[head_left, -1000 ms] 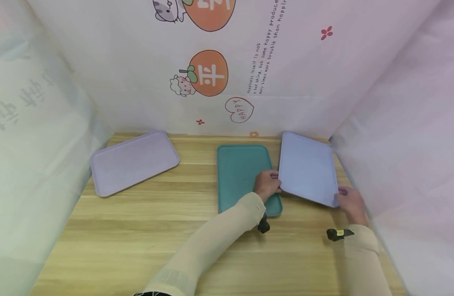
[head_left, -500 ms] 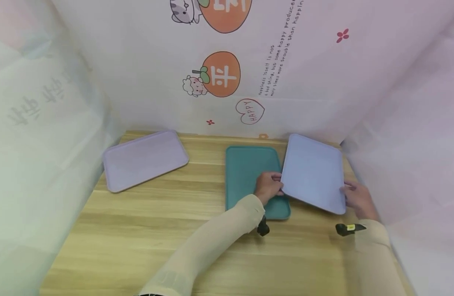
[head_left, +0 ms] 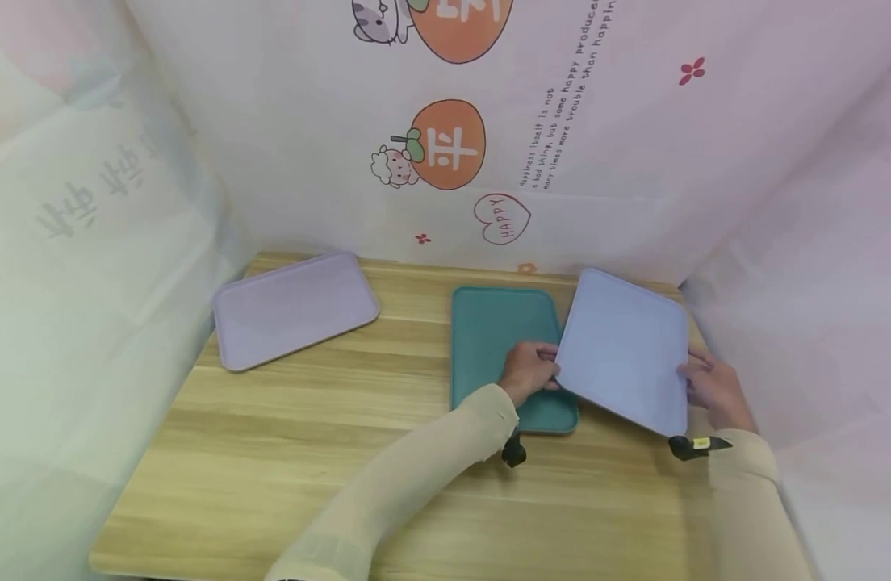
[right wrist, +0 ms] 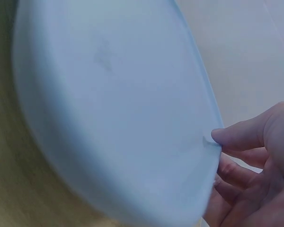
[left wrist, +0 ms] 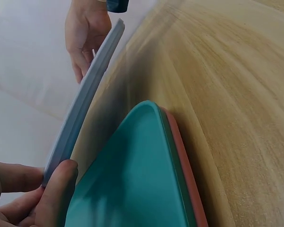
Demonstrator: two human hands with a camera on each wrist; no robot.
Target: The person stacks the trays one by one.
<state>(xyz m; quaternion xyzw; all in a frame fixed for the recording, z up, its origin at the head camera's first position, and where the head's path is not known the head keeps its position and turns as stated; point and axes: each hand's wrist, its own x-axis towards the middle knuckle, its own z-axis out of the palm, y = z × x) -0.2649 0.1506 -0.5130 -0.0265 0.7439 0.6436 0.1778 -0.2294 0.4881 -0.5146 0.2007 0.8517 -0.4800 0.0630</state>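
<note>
A light-blue rectangular tray is held raised and slanted at the table's right side. My left hand pinches its near left corner between thumb and fingers. On the tray's right edge, close to the near corner, my right hand has a pinch grip, the thumb on the upper face in the right wrist view. Partly under my left hand lies a teal tray, stacked on a salmon-pink tray whose edge shows in the left wrist view.
A lavender tray lies angled at the back left of the wooden table. Printed white sheeting stands behind the table and along both sides, close to my right arm.
The light-blue tray has turned, its near right corner swinging toward me as my right hand shifts along its edge. My left hand keeps its corner. The head view has shifted, moving the scene rightward.
</note>
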